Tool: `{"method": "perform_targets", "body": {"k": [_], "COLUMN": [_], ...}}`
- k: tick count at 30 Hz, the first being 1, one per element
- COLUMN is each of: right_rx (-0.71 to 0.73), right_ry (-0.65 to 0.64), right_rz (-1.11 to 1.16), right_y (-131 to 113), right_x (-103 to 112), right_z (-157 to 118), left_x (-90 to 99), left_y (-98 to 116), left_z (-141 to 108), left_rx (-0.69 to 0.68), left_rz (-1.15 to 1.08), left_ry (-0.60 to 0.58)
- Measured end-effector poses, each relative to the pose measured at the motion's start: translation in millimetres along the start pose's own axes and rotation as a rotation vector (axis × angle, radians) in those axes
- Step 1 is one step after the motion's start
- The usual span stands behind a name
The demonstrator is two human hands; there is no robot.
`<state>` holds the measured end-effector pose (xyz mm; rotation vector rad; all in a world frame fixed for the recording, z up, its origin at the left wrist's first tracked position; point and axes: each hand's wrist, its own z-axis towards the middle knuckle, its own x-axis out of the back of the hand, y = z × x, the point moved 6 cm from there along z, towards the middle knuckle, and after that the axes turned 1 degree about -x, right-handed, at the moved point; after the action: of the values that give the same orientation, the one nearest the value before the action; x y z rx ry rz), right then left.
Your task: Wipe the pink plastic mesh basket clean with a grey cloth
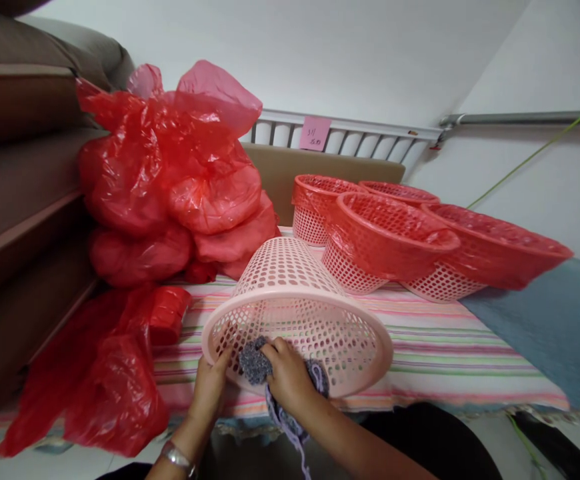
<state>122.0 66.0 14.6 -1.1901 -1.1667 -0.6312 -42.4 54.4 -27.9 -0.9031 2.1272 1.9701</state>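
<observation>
Pale pink basket (293, 294), grey cloth (254, 361) with lilac strap (293, 435), red bags (215, 197), pink-green-white striped bedspread (435, 343).

A pink note (315, 133) hangs on the white radiator (370, 128), near a grey pipe (515, 119).

The head camera looks forward and down, near the pale basket (293, 270).

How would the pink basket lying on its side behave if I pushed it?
The pink basket would probably roll in a curve, since it is round and narrows toward its base. It is likely light for its size, being full of holes. It looks fairly stiff too: its rim shows no sag.
</observation>
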Motion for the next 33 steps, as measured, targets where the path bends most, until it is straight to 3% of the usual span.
{"method": "perform_targets", "body": {"k": [14,19,22,25,29,33], "right_rx": [0.025,-0.053,-0.091,-0.097,-0.112,-0.135], "right_ry": [-0.007,0.108,0.309,0.455,0.376,0.211], "right_rz": [-0.052,-0.088,0.088,0.309,0.318,0.15], "right_y": [0,15,31,47,54,43], "right_x": [-1,16,35,46,45,40], "right_z": [4,66,113,144,163,158], "left_x": [0.1,-1.5,-2.0,-4.8,-7.2,-6.9], "left_y": [-1,-4,-6,-8,-13,-19], "left_z": [1,-3,-7,-9,-9,-7], "left_rx": [-0.019,-0.009,0.021,0.037,0.046,0.031], "left_rz": [-0.03,-0.014,-0.013,-0.037,-0.045,-0.065], "left_ry": [-0.014,-0.024,0.012,0.021,-0.013,-0.041]}}
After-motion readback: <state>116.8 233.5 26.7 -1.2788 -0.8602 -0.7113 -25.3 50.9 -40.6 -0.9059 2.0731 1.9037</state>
